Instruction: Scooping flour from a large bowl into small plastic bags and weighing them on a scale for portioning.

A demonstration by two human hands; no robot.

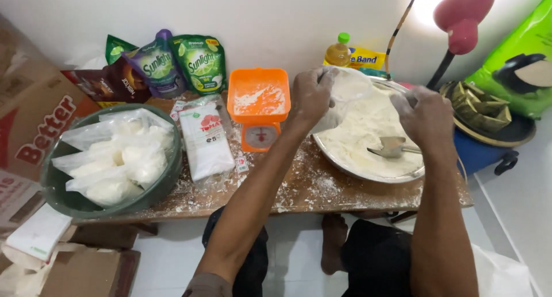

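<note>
My left hand (313,93) and my right hand (425,116) hold a clear plastic bag (349,90) with white flour in it, above a wide metal tray (339,162) heaped with flour. Both hands are dusted white. The left grips the bag's left side, the right its right edge. A metal spoon (390,147) lies in the flour below my right hand. An orange kitchen scale (259,104) with flour on its pan stands just left of the tray.
A green basin (54,182) at the left holds several filled flour bags. A pack of plastic bags (206,139) lies beside it. Detergent pouches (178,61), an oil bottle (338,51) and a red lamp (460,21) line the back. Cardboard boxes (29,107) stand left.
</note>
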